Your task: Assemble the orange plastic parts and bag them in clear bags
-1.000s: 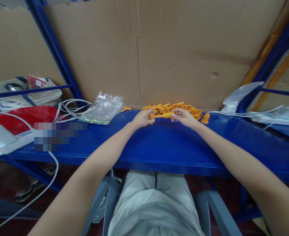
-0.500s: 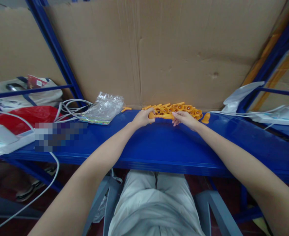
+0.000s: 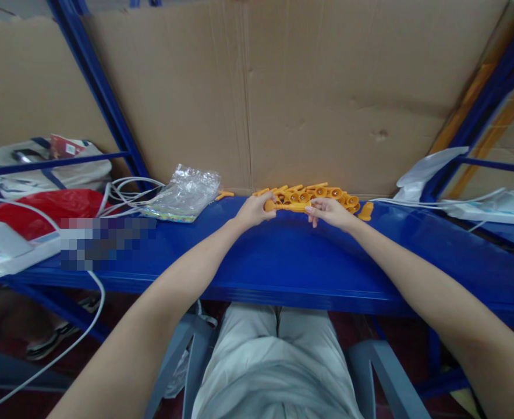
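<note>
An orange plastic piece (image 3: 292,206) with a ribbed, narrow middle is held level above the blue table, between both hands. My left hand (image 3: 255,210) is closed round its rounded left end. The fingers of my right hand (image 3: 326,212) pinch its right end. Just behind the hands lies a pile of orange hollow pieces (image 3: 336,192), several with their round openings facing me. To the right of the pile a single orange piece (image 3: 365,210) stands apart. Another thin orange piece (image 3: 225,195) lies left of the pile, near the cardboard.
A clear plastic bag (image 3: 189,189) lies left of the hands. Further left are white cables (image 3: 126,189), a red bag (image 3: 60,206) and a white power strip (image 3: 25,256). White plastic (image 3: 422,171) and cables are at the right. Cardboard (image 3: 309,99) rises behind the table (image 3: 283,262).
The fingers of my right hand have shifted slightly on the right end of the orange piece. My left hand keeps its hold, almost unmoved.
</note>
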`<action>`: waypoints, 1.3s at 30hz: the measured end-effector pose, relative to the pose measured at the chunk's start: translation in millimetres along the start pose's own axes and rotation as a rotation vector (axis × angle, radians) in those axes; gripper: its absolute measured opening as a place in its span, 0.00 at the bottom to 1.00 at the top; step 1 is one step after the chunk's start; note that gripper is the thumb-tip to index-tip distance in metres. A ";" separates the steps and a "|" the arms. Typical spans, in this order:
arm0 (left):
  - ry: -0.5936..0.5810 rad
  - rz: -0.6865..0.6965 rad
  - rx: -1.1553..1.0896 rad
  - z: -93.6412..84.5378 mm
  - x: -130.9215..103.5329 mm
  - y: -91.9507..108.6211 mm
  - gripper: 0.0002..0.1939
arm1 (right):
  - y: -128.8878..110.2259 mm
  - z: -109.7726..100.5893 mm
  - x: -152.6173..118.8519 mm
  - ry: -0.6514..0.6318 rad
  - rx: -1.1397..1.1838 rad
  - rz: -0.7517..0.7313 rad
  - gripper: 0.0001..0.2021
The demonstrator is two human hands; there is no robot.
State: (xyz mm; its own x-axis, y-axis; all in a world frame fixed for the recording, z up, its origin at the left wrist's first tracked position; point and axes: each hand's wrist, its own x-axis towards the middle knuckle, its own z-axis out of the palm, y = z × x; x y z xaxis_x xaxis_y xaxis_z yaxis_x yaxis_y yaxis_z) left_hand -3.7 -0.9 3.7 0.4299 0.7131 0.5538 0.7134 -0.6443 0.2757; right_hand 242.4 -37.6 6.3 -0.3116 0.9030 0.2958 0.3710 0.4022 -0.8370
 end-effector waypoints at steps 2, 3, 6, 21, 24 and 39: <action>0.006 0.005 0.002 -0.4 -0.3 1.0 0.15 | -3.4 0.6 -1.9 -0.016 0.003 0.002 0.20; 0.007 0.008 0.000 -0.4 -0.4 1.2 0.15 | -4.6 1.3 -2.4 -0.016 0.007 0.013 0.22; 0.007 0.013 -0.005 0.1 -0.3 0.3 0.15 | -6.3 4.6 -2.1 0.001 0.015 0.091 0.27; 0.070 0.022 -0.063 5.4 2.5 -9.4 0.14 | 18.0 -2.1 9.9 0.053 0.056 -0.096 0.20; 0.074 0.046 -0.079 5.1 1.9 -8.8 0.14 | 15.5 -0.1 9.1 0.068 0.060 -0.070 0.15; 0.043 0.039 -0.075 3.9 0.7 -4.8 0.13 | -11.9 6.2 -2.2 0.086 0.095 0.165 0.18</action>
State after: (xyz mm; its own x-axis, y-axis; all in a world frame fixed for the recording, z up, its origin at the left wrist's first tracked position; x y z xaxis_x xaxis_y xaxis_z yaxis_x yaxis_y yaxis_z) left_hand -4.7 3.7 -0.3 0.4309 0.6758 0.5981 0.6523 -0.6912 0.3110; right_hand 233.2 -45.3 12.7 -0.1767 0.9665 0.1860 0.3254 0.2357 -0.9157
